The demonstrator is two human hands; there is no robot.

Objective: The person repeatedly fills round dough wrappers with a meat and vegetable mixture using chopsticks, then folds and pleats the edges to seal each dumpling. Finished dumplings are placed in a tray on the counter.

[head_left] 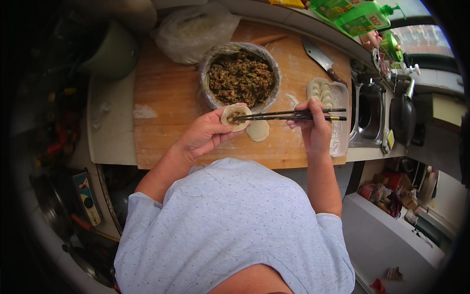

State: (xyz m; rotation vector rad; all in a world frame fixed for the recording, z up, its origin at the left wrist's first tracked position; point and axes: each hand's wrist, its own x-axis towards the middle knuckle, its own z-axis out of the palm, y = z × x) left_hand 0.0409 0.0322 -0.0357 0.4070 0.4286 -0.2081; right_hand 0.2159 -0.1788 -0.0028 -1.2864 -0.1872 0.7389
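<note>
My left hand [209, 134] holds a round dough wrapper [240, 127] with a small heap of minced filling [236, 117] on it. Between the fingers of my right hand [314, 126] is a pair of black chopsticks [279, 116], their tips touching that filling. Just beyond the wrapper stands a plastic-lined bowl [278, 79] of the same brownish-green filling [240, 79]. A short stack of round wrappers [258, 131] lies on the wooden board between my hands. Partly behind my right hand, a white plastic tray [342, 99] holds rows of folded dumplings [321, 92].
Flour dusts the wooden board [169, 136]. A cleaver [319, 57] lies at its far right, near a steel sink [368, 110]. A clear plastic bag [194, 35] sits behind the bowl, and a green pot [114, 51] is at the left. Green pump bottles [363, 18] stand at the back right.
</note>
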